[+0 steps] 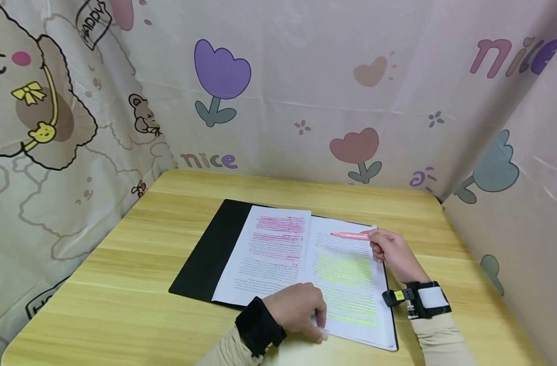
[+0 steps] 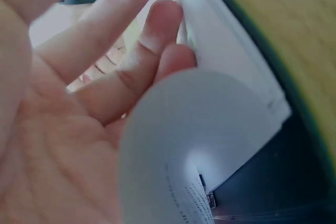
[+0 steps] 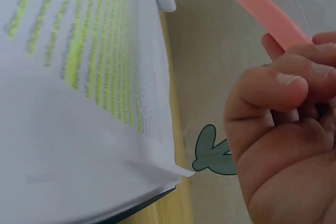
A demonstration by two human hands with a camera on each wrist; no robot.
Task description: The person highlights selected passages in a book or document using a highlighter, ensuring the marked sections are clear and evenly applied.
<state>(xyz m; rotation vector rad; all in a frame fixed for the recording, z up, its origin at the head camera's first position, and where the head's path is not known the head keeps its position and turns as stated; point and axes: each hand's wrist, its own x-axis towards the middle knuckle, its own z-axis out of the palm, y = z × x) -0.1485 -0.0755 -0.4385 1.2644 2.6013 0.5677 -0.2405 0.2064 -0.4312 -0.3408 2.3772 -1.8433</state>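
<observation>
An open booklet of printed pages lies in a black folder [image 1: 200,249]. Pink strokes mark the upper part of its left page [image 1: 262,259]; yellow highlighting covers much of the right page [image 1: 347,241]. My right hand [image 1: 394,254] grips a pink highlighter [image 1: 349,235], its tip over the top lines of the right page. In the right wrist view the highlighter [image 3: 268,11] is held by curled fingers. My left hand [image 1: 298,307] rests at the booklet's lower middle edge, fingers loosely bent. Beside its palm, a pale curved sheet [image 2: 173,124] bulges up in the left wrist view.
Beneath the folder is a light wooden table [image 1: 109,284]. A printed curtain [image 1: 278,101] hangs behind the table and along both sides. Black straps with small devices circle both wrists, including a wrist strap [image 1: 431,300] on the right.
</observation>
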